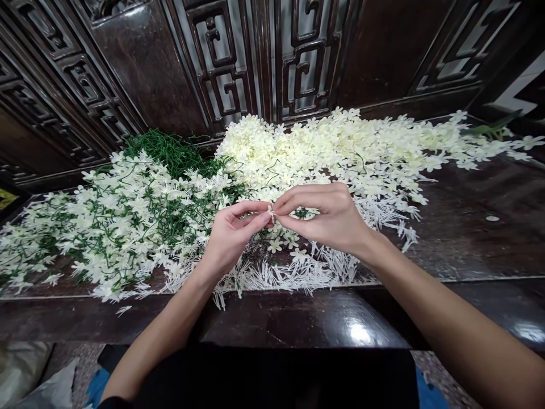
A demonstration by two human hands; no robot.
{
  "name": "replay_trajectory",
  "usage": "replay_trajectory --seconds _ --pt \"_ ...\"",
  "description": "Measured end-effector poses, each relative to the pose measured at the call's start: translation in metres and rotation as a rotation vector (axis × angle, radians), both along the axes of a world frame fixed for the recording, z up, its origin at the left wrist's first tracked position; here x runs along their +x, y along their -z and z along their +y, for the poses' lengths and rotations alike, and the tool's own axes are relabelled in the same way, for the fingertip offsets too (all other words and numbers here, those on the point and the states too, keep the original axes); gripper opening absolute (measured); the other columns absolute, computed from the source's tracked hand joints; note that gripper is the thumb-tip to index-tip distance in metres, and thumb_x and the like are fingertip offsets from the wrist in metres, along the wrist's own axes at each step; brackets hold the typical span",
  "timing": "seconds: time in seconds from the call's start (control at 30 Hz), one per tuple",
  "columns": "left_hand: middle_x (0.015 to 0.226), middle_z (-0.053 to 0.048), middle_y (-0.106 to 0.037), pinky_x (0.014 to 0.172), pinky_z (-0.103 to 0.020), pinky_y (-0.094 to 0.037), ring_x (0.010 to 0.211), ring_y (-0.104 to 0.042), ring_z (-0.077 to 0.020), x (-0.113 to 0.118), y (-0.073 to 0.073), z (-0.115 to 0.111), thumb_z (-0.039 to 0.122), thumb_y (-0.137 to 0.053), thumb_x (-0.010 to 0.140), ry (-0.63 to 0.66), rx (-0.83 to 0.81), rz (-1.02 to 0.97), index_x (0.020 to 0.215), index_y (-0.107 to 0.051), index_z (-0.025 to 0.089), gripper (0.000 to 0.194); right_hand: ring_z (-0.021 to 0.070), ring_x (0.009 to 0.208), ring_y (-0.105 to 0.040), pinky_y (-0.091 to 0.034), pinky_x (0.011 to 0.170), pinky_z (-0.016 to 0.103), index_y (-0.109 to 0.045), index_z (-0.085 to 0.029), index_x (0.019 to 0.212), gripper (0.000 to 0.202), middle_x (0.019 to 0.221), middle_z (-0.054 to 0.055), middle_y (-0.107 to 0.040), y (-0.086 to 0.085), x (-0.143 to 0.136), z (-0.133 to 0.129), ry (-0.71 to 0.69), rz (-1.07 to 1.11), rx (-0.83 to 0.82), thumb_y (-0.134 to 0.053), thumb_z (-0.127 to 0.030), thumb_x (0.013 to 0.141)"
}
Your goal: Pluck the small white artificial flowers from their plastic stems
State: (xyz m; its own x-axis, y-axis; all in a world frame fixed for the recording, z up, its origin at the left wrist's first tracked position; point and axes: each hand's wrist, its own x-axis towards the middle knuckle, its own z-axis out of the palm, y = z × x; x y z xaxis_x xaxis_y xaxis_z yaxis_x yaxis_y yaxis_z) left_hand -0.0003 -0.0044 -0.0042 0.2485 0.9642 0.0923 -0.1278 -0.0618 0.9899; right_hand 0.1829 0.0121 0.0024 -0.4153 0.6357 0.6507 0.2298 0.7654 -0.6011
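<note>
My left hand (233, 230) and my right hand (326, 215) meet at the middle, fingertips pinched together on a small white piece (271, 213); the fingers hide most of it. Beneath and just in front of the hands are white sticks (289, 275) in a loose heap. Pale yellow-white flowers (315, 150) are piled behind my right hand. To the left of my left hand lies a pile of white flowers with green stems (128, 218). Green stems (164, 149) form a bundle behind that pile.
All the piles rest on a dark glossy wooden bench (460, 227). Its carved back panel (255, 62) rises behind them. A small white bit (493, 218) lies at the right. Pale bags (25, 369) are on the floor at the lower left.
</note>
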Motion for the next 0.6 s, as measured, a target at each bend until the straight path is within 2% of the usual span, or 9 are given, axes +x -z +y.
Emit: replay_trajectory --seconds 0.1,0.17,0.2,0.27,0.3,0.33,0.4,0.47,0.6 --pt "0.091 -0.005 -0.073 0.079 -0.031 -0.057 0.079 -0.067 -0.0142 -0.0016 0.0011 0.0007 0.019 -0.076 0.074 -0.032 0.033 0.047 0.085 -0.074 0.018 0.012 0.0152 0.072 -0.069 -0.06 0.064 0.035 -0.072 -0.027 0.075 0.017 0.076 -0.002 -0.072 -0.0004 0.0027 0.0007 -0.033 -0.004 -0.083 -0.06 -0.018 0.082" --pt "0.089 -0.004 -0.073 0.078 -0.03 -0.057 0.08 -0.067 -0.0141 -0.003 0.0009 0.001 0.019 -0.076 0.073 -0.059 0.065 0.08 0.085 -0.074 0.019 0.012 0.0166 0.077 -0.068 -0.061 0.07 0.037 -0.073 -0.025 0.084 0.011 0.084 0.0 -0.073 -0.0026 0.0056 0.0007 -0.03 -0.019 -0.191 -0.064 -0.022 0.081" --pt "0.088 -0.003 -0.073 0.078 -0.029 -0.057 0.08 -0.067 -0.0138 -0.0036 0.0005 0.001 0.018 -0.076 0.073 -0.079 0.086 0.101 0.085 -0.074 0.02 0.012 0.018 0.082 -0.068 -0.06 0.074 0.039 -0.072 -0.024 0.093 0.016 0.092 0.002 -0.072 -0.0041 0.007 0.0006 -0.019 -0.033 -0.258 -0.067 -0.024 0.078" --pt "0.086 -0.002 -0.073 0.077 -0.026 -0.057 0.08 -0.067 -0.0128 -0.0044 -0.0008 0.001 0.017 -0.077 0.073 -0.122 0.132 0.151 0.084 -0.074 0.021 0.012 0.0218 0.093 -0.066 -0.058 0.082 0.044 -0.065 -0.02 0.115 0.046 0.109 0.007 -0.068 -0.0071 0.0086 0.0001 -0.002 -0.061 -0.391 -0.075 -0.027 0.07" --pt "0.085 -0.002 -0.073 0.076 -0.025 -0.057 0.079 -0.067 -0.0123 -0.0045 -0.0016 0.0009 0.017 -0.077 0.072 -0.135 0.152 0.175 0.084 -0.074 0.021 0.013 0.0234 0.098 -0.065 -0.056 0.086 0.047 -0.061 -0.019 0.122 0.057 0.115 0.008 -0.066 -0.0082 0.0086 -0.0002 -0.007 -0.072 -0.443 -0.077 -0.029 0.068" --pt "0.085 -0.002 -0.073 0.075 -0.024 -0.057 0.079 -0.067 -0.0119 -0.0045 -0.0023 0.0009 0.016 -0.077 0.072 -0.137 0.167 0.193 0.084 -0.074 0.021 0.013 0.0245 0.101 -0.064 -0.055 0.087 0.048 -0.059 -0.019 0.124 0.06 0.119 0.009 -0.064 -0.009 0.0081 -0.0004 -0.024 -0.08 -0.484 -0.077 -0.031 0.068" --pt "0.084 -0.001 -0.072 0.074 -0.023 -0.057 0.078 -0.067 -0.0114 -0.0042 -0.0037 0.001 0.015 -0.077 0.072 -0.121 0.187 0.21 0.085 -0.073 0.02 0.015 0.0241 0.099 -0.064 -0.055 0.085 0.049 -0.064 -0.019 0.115 0.044 0.113 0.009 -0.066 -0.0096 0.0062 -0.0008 -0.059 -0.088 -0.532 -0.072 -0.034 0.074" --pt "0.084 -0.002 -0.071 0.073 -0.023 -0.057 0.077 -0.066 -0.0112 -0.004 -0.0046 0.0011 0.015 -0.076 0.072 -0.108 0.203 0.215 0.086 -0.072 0.019 0.016 0.0214 0.088 -0.065 -0.056 0.08 0.046 -0.07 -0.019 0.097 0.024 0.098 0.007 -0.07 -0.0093 0.0044 -0.0006 -0.075 -0.084 -0.562 -0.067 -0.035 0.08" --pt "0.084 -0.002 -0.07 0.07 -0.023 -0.057 0.076 -0.065 -0.0111 -0.0029 -0.0058 0.0009 0.016 -0.077 0.072 -0.103 0.221 0.234 0.084 -0.071 0.017 0.014 0.0167 0.073 -0.064 -0.055 0.075 0.041 -0.068 -0.019 0.081 0.015 0.081 0.004 -0.069 -0.0089 0.0046 0.0009 -0.095 -0.067 -0.605 -0.066 -0.033 0.082"
